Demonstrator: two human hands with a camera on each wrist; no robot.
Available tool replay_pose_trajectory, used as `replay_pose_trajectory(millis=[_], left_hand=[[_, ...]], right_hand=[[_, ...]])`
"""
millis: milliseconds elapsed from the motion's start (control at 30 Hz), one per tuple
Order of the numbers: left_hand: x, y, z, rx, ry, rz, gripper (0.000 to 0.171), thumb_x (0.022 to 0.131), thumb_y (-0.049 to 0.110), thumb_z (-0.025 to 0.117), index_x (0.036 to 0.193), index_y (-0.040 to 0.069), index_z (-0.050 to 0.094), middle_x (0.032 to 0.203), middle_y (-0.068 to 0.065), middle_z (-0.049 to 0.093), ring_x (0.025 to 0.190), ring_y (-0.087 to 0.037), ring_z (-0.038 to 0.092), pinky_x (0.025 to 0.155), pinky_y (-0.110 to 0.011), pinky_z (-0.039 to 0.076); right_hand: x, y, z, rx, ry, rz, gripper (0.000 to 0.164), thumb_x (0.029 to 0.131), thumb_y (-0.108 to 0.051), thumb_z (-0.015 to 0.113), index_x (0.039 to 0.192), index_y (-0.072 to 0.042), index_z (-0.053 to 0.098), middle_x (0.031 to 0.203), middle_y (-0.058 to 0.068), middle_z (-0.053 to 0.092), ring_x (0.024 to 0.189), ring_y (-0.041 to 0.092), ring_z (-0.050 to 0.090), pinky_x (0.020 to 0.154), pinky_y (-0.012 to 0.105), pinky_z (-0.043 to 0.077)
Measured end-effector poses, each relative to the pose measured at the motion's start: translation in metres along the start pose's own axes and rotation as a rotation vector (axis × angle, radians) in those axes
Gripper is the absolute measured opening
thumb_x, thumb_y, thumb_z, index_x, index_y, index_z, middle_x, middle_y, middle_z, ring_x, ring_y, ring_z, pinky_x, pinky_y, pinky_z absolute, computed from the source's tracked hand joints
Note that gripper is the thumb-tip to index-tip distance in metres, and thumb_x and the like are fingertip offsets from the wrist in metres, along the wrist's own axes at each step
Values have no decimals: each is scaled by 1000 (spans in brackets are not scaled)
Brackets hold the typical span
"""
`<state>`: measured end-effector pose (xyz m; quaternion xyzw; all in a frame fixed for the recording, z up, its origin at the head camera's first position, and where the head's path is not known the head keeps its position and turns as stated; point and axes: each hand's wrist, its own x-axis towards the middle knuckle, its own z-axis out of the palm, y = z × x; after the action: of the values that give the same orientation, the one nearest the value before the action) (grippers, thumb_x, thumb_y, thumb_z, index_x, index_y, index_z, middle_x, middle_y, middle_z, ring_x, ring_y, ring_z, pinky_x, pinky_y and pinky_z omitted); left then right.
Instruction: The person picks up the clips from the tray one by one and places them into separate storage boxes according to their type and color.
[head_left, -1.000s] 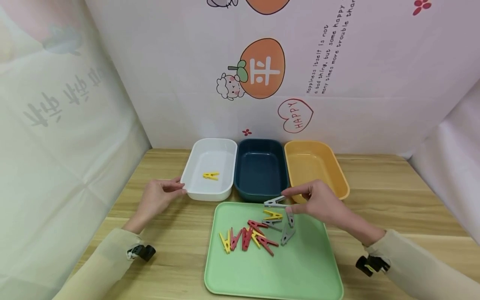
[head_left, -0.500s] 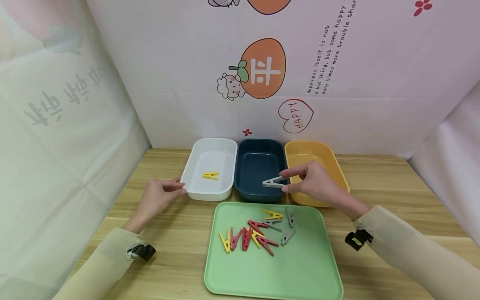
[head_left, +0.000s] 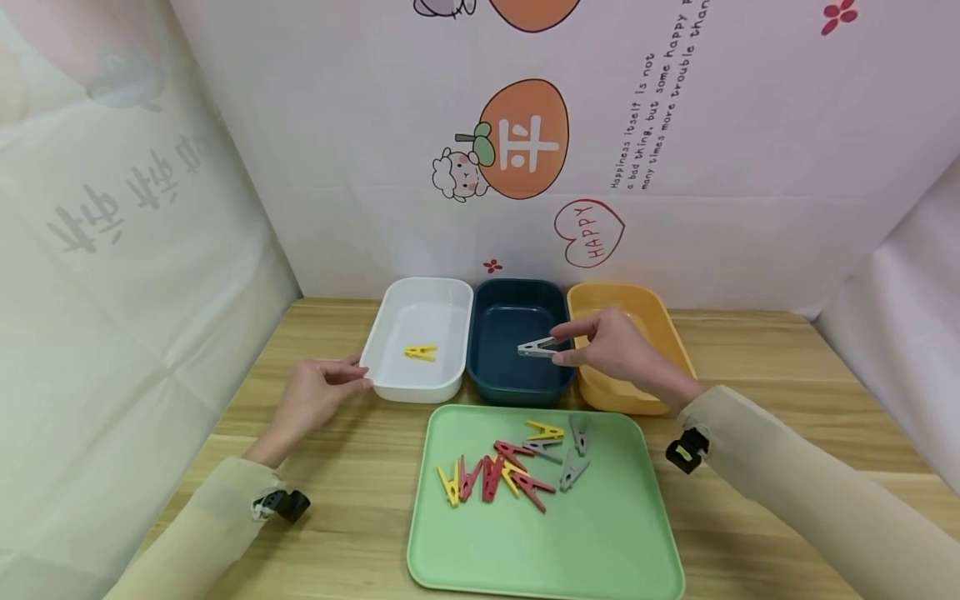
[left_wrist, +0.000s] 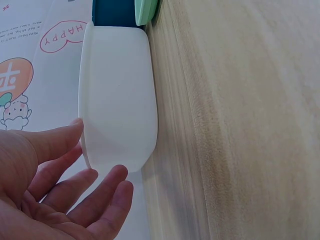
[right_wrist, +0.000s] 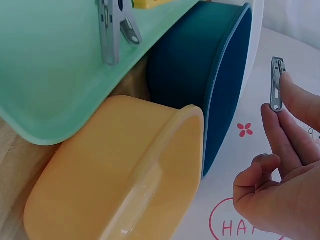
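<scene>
My right hand (head_left: 618,350) pinches a grey clothespin (head_left: 536,347) between thumb and fingers, above the dark blue bin (head_left: 517,396). In the right wrist view the clothespin (right_wrist: 276,85) hangs clear of the bin's rim. My left hand (head_left: 311,400) holds the near left rim of the white bin (head_left: 420,392), thumb and fingertips at its edge in the left wrist view. One yellow clothespin (head_left: 421,352) lies inside that bin. On the green tray (head_left: 547,550) lie several red clothespins (head_left: 491,477), yellow clothespins (head_left: 545,430) and grey clothespins (head_left: 574,469), some overlapping.
A yellow bin (head_left: 652,312) stands right of the blue one, partly behind my right hand. All three bins stand side by side on the wooden table (head_left: 765,375), before a printed cloth backdrop (head_left: 360,167). The tray lies close in front of them.
My right hand has carried the grey clothespin from the tray's far edge forward and slightly left, over the dark blue bin. My left hand has stayed at the white bin.
</scene>
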<state>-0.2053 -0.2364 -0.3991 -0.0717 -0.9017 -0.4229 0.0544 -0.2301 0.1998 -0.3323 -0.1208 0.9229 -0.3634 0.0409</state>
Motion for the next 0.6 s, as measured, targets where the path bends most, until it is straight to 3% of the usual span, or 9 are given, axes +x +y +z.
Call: replay_pose_trajectory(millis=[267,433,600], left_hand=[[-1,-1,0,2,4,-2,21,91,13,85,107,1,81,133,-16,68,117,-39,70,75,-18,55],[-1,0,1,12,9,8,20,91,13,85,107,1,81,133,-16,69,115,-39,71,74,-19,55],[-1,1,0,15,8,9,21,91,13,85,108,0,81,132,-16,69,114,-39,71,74,-20,55]], right_hand=[[21,-4,5,17,-28,8,35,90,-20,88,123,-10,80,123,10,75,98,29,53,72,38,41],[32,-6,8,51,-45,35,36,91,-18,86,125,-8,78,130,13,73,111,31,58,88,42,52],[43,-4,10,76,-45,45,37,92,-16,85,126,-5,77,129,14,73,118,32,57,97,47,51]])
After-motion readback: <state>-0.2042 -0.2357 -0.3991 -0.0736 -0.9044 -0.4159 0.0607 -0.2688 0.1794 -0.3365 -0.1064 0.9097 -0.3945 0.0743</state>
